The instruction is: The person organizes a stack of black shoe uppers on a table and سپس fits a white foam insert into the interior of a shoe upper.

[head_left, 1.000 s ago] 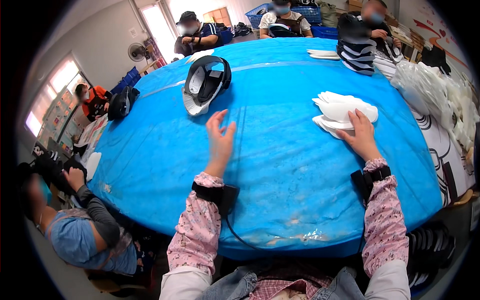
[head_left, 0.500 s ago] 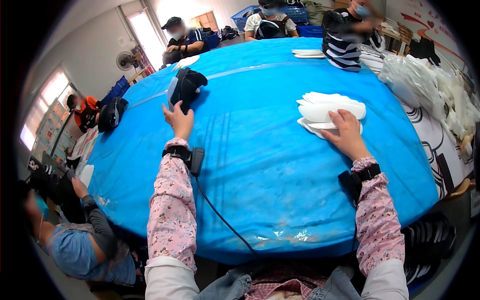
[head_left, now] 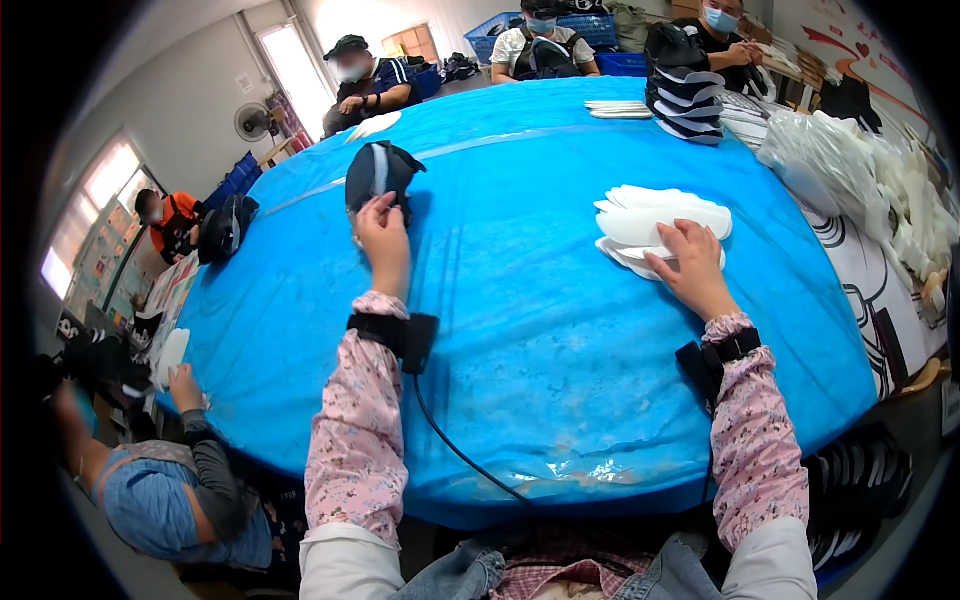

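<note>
My left hand (head_left: pixel 383 238) reaches to the far left-middle of the blue-covered table. Its bent fingers close on the lower edge of a black, rounded fabric piece (head_left: pixel 362 180) with a pale grey strip down its face. The piece stands tilted on the cover, and its underside is hidden. On the right, my right hand (head_left: pixel 693 265) rests with curved, spread fingers on the near edge of a fanned pile of flat white oval pieces (head_left: pixel 650 222). No white piece is lifted. Both wrists carry black strapped devices.
The blue sheet (head_left: pixel 560 360) covers a large table. Black stacked pieces (head_left: pixel 688 105) and flat white pieces (head_left: pixel 616 109) lie far right. Another black piece (head_left: pixel 226 230) sits at the left edge. Clear plastic bags (head_left: pixel 830 165) lie right. Several people sit around; a cable (head_left: pixel 455 450) trails from my left wrist.
My left hand has moved right and its fingers have closed onto the black piece, which has turned so its pale strip faces me more. My right hand has stayed on the white pile.
</note>
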A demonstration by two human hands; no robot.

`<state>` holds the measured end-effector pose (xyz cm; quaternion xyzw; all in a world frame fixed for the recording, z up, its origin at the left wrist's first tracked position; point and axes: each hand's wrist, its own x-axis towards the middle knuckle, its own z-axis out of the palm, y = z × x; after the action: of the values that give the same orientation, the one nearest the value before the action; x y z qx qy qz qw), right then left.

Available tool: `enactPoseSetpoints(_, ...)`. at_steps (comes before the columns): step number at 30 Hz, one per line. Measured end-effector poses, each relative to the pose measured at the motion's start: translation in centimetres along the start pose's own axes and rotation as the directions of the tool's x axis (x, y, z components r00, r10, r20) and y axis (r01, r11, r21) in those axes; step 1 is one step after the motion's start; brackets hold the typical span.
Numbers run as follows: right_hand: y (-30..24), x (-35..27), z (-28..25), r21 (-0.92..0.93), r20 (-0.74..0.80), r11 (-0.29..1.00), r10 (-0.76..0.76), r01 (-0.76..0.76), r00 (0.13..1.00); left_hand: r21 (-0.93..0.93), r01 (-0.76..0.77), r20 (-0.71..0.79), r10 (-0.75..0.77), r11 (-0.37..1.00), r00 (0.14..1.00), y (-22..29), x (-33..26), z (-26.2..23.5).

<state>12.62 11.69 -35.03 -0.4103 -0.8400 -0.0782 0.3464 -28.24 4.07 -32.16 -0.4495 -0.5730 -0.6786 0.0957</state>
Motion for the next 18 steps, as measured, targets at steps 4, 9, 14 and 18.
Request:
enactPoseSetpoints(4, -0.6, 0.2, 0.1, 0.059, 0.025, 0.998, 0.03, -0.032, 0.999, -0.124, 0.011, 0.176, 0.011, 0.992, 0.984, 5.1, -4.0, -0.4)
enactPoseSetpoints(9, -0.1, 0.1, 0.5, 0.08, 0.014, 0.996, 0.036, -0.037, 0.999, -0.05, -0.117, 0.36, 0.127, 0.992, 0.924, 8.8, -5.9, -2.0)
enactPoseSetpoints(14, -0.7, 0.4, 0.6, 0.116, 0.004, 0.993, 0.036, -0.036, 0.999, -0.065, 0.194, 0.153, -0.182, 0.979, 0.971, 4.5, -6.4, -3.4)
enactPoseSetpoints(18, 0.1, 0.1, 0.3, 0.104, 0.01, 0.994, 0.043, -0.044, 0.999, -0.282, 0.564, 0.346, -0.465, 0.776, 0.815, 5.6, -6.7, -1.8)
